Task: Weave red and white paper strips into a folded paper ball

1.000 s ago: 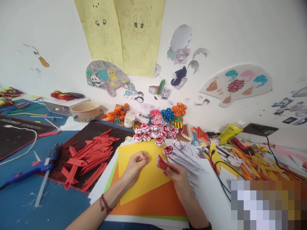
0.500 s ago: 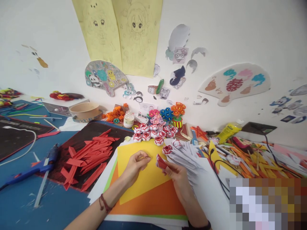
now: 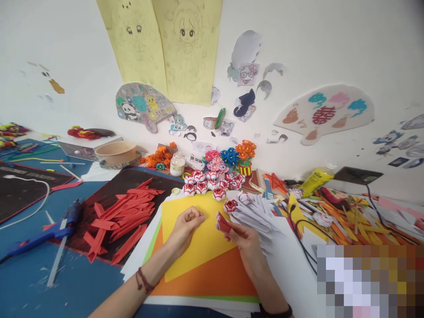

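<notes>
My right hand pinches a small folded red-and-white paper piece between thumb and fingers, above the sheets. To its left, my left hand is closed, thumb against the curled fingers; whatever they may hold is too small to make out. The two hands are apart. Under them lies a yellow paper sheet on an orange sheet. Just beyond are several finished red-and-white paper flowers, one of them close to the held piece. Folded white paper strips fan out beside my right hand.
Folded red paper strips are heaped on a dark mat at left, near a blue glue gun. A jar and small flower pots stand along the wall. Black cable and orange-yellow strips lie at right.
My left thumb and fingertips have drawn in closer together. The right hand still holds the folded paper piece, tilted slightly differently. The view has shifted a little.
</notes>
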`<state>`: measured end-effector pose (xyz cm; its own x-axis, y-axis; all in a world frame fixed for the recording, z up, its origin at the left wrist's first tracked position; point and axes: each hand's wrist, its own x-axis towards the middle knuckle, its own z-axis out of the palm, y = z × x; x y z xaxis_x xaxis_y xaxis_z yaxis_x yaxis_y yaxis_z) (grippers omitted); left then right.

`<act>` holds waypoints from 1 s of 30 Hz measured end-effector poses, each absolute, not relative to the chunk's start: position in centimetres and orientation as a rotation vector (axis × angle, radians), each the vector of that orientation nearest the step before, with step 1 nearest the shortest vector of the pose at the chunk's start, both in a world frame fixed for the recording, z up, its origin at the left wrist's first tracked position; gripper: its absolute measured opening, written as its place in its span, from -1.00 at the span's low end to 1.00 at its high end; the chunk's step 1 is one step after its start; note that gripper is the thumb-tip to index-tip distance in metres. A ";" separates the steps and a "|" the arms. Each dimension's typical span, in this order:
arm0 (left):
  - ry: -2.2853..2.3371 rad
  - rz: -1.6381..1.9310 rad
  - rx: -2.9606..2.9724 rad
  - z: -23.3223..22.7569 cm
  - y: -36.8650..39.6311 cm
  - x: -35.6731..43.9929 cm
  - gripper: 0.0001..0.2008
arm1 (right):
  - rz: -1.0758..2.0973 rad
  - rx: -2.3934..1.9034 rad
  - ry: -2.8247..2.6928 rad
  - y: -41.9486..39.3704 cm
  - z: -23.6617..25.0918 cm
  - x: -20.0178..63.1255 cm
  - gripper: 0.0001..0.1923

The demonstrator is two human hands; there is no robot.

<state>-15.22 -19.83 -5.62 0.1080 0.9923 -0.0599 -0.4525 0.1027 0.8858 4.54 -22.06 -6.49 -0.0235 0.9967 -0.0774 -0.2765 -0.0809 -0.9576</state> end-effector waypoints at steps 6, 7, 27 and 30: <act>0.775 1.234 0.765 -5.1 -19.9 -15.6 -0.59 | 1.380 -1.069 -0.993 -22.1 -6.2 4.6 -0.59; 0.765 1.207 0.758 -5.1 -19.9 -15.7 -0.60 | 1.383 -1.069 -0.991 -22.1 -6.2 4.6 -0.59; 0.752 1.335 0.531 -3.2 -19.6 -16.5 -0.56 | 1.392 -1.079 -0.979 -22.2 -6.0 4.6 -0.58; 0.720 1.333 0.496 -2.7 -19.8 -16.5 -0.54 | 1.389 -1.080 -0.986 -22.2 -5.9 4.5 -0.59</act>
<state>-16.51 -19.80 -2.72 0.0758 0.9797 -0.1857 -0.6921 0.1857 0.6975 4.52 -22.21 -5.91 -0.0212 0.9960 -0.0869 -0.2464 -0.0895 -0.9650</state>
